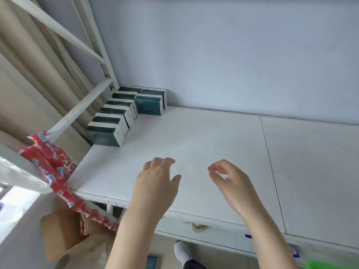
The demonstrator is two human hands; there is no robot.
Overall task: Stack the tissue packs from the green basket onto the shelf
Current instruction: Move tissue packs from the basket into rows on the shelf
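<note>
Your left hand (157, 181) and right hand (231, 181) hover empty over the shelf (213, 144), fingers loosely curled, tissue packs (120, 115) stacked at its back-left corner.

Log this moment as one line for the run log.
left hand: open, empty | right hand: loosely curled, empty | tissue packs: rows in back-left corner of shelf | hands: over shelf front

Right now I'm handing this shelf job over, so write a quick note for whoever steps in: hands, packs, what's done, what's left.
Left hand: open, empty, above the shelf front.
Right hand: fingers loosely curled, empty.
Tissue packs: one row along the shelf's left edge, more at the back wall.
Done: those packs are placed.
Left: fetch more from the basket, seemingly the green blur at lower right; its contents are out of view.
</note>
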